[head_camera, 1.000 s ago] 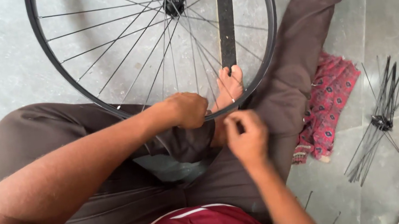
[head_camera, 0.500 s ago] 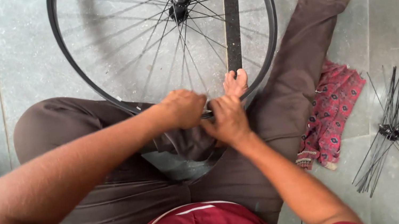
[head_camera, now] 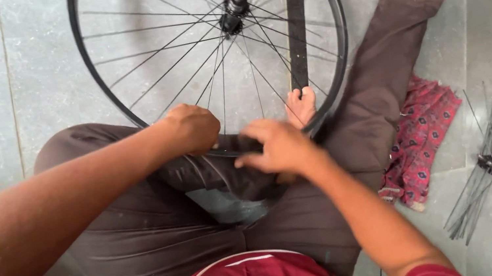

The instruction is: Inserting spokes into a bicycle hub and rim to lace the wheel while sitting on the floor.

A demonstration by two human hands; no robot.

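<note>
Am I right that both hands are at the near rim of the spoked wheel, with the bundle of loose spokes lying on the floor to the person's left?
Not quite: the head view shows the bundle of loose spokes to the person's right, beyond the red cloth. The left hand and right hand are indeed at the wheel's near rim.

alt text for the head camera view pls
Seated on a grey tiled floor, a person grips the near rim of a spoked bicycle wheel with the left hand and right hand. A red patterned cloth and a bundle of loose spokes lie nearby.
</note>
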